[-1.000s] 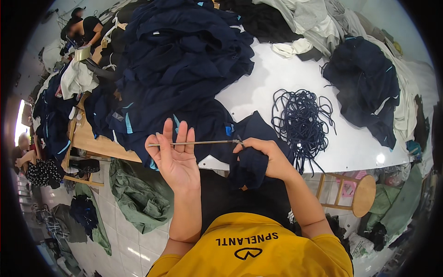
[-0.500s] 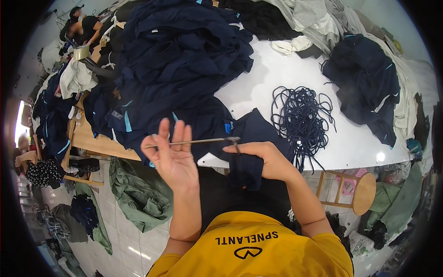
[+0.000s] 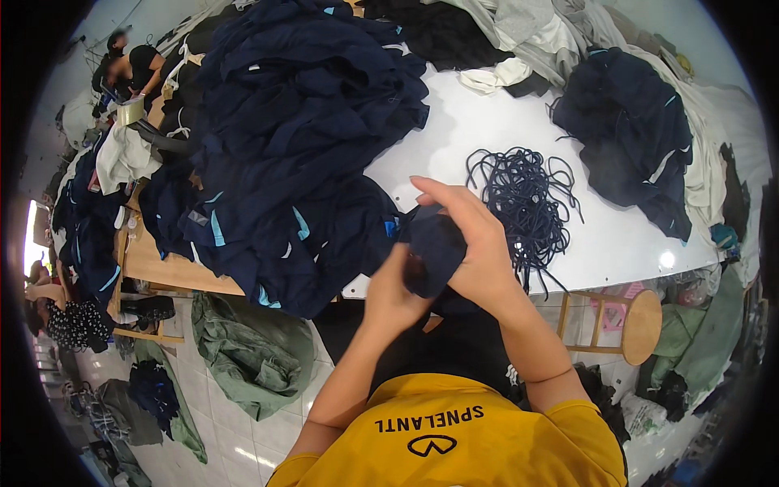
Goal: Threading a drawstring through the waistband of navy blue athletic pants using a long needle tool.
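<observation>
A bunched piece of navy cloth (image 3: 438, 253), likely part of a garment, is held up in front of my body at the table's near edge. My right hand (image 3: 480, 243) curves round its right side, with one finger stretched out above the cloth. From the lower left, my left hand (image 3: 391, 294) meets the cloth. Its fingers are blurred and partly hidden by the fabric. The thin metal rod cannot be made out now. Just beyond my hands lies a large heap of navy garments (image 3: 300, 138) with light blue strips. Right of them is a tangled pile of navy drawcords (image 3: 526, 207).
The white table (image 3: 454, 122) also bears another navy garment pile (image 3: 629, 138) at right and grey fabric (image 3: 535, 36) at the back. A wooden stool (image 3: 641, 327) stands at the lower right, with a green cloth sack (image 3: 251, 353) on the floor at left. People work at far left.
My left hand has moved right and down to the navy cloth. The metal rod it held across to the cloth has gone from sight. My right hand has risen, lifting the cloth.
</observation>
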`<state>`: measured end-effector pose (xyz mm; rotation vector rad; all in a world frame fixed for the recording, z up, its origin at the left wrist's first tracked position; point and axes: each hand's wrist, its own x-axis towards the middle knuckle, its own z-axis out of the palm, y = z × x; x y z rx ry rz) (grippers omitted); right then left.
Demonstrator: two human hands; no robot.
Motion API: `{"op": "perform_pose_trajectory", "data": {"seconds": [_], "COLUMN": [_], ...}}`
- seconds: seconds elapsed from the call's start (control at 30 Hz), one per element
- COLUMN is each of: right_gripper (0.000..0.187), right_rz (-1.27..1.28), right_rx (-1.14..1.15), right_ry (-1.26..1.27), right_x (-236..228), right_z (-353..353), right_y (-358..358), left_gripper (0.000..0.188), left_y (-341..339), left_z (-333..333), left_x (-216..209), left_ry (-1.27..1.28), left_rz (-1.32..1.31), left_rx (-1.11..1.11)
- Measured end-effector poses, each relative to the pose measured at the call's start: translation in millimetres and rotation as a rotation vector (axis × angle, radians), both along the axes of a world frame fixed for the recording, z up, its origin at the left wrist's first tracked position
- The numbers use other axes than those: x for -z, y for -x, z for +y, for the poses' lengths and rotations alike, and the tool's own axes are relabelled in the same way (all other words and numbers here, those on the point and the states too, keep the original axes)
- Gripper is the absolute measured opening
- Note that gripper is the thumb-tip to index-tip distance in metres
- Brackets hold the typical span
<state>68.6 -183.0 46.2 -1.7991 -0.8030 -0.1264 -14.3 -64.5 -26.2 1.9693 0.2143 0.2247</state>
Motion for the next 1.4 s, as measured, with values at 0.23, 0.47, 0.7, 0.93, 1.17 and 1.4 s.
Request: {"op": "perform_pose_trajectory", "data": {"seconds": [0.23,0.47,0.7,0.93,1.17,1.4], "right_gripper": [0.071,0.069,0.105,0.073,0.040,0.036], "right_rz": [-0.282,0.136,0.109,0.076,0.127,-0.679], "right_rx": [0.176,0.340,-0.521,-1.027,-0.609,0.856], "right_ry": [0.446,0.319,0.319,0.303,0.048,-0.110], "right_x": [43,62,28,91,50,-81], "right_z": [-13,-78,-30,51,12,-135], "right_y": [-3,-44,-23,17,-46,-188], "left_gripper": [0.016,0.039,0.044,0.037,0.052,0.057], "left_y": [4,112,57,66,82,72], "left_z": [66,206,106,28,53,39], "left_x": [-57,-65,-96,-85,-93,-108], "left_ry": [0.831,0.283,0.548,0.258,-0.197,-0.320], "left_rz": [-0.501,-0.557,-0.566,-0.325,-0.337,-0.267], "left_rx": [-0.567,-0.967,-1.145,0.244,-0.056,-0.022]}}
